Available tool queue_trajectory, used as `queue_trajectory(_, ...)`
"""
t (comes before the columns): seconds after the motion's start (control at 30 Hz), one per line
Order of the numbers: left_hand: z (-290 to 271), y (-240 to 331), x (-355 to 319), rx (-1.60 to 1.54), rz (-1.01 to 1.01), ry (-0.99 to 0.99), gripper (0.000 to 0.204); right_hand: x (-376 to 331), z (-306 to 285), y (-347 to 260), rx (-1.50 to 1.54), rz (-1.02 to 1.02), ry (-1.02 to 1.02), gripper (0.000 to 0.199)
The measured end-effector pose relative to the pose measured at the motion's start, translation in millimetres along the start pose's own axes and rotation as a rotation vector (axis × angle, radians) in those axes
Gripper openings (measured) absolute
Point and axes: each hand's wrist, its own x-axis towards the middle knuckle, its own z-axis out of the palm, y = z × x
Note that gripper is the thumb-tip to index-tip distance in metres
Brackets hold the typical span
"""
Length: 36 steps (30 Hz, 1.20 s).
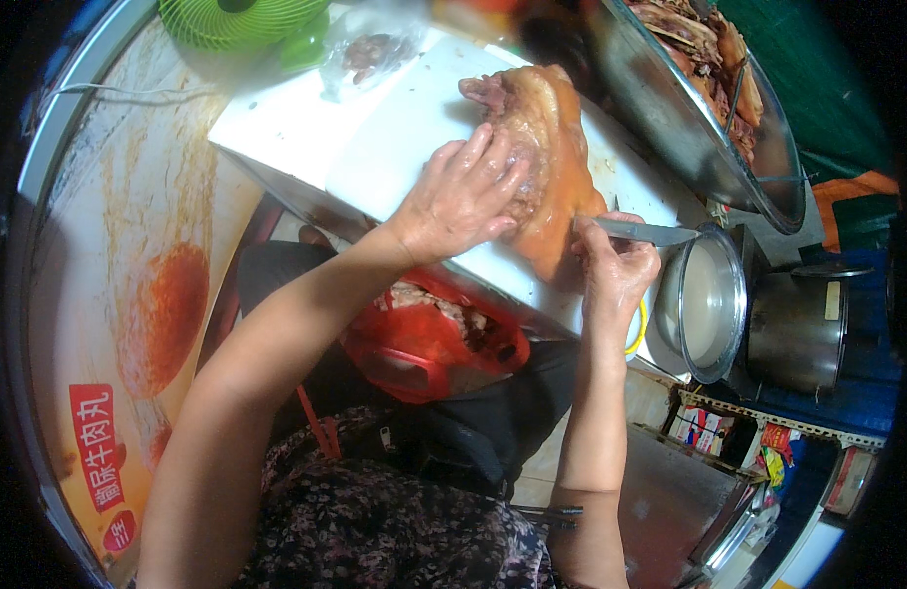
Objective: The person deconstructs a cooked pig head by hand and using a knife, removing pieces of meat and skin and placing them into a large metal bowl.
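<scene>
A large slab of cooked meat [552, 147] with orange-brown skin lies on a white cutting board [385, 147]. My left hand [463, 187] rests against its left side, palm down, fingers stretched out and spread. Beside the slab's lower right edge, my right hand [615, 265] is closed on a knife [660, 234]. The blade points right, toward a metal bowl; the fingers hide the handle end. Thumb and fingertips are close to the meat's edge, and I cannot tell whether they touch it.
A metal bowl [691, 319] of cloudy liquid stands right of the board, next to a steel pot [797, 329]. A large metal basin [660, 98] of cooked meat is at upper right. Below the board sits a red basket [395, 378] with meat pieces. A clear plastic bag [375, 44] lies far left.
</scene>
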Motion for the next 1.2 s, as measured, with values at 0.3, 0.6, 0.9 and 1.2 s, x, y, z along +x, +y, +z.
queue_trajectory(0.3,0.7,0.2,0.7,-0.005,-0.004,-0.003,0.078,-2.1,6.9,-6.3,0.017,0.009,-0.016,0.014)
queue_trajectory(0.6,2.1,-1.0,-1.5,0.024,0.012,0.009,0.078,-1.9,15.8,-5.6,0.092,-0.002,-0.041,0.014)
queue_trajectory(0.9,-2.1,1.9,1.2,0.011,-0.005,-0.023,0.078,1.1,10.2,-14.6,0.056,0.060,-0.031,0.013)
queue_trajectory(1.2,-3.1,2.5,2.1,0.017,-0.015,-0.030,0.078,7.4,6.2,-5.9,-0.051,0.008,-0.019,0.014)
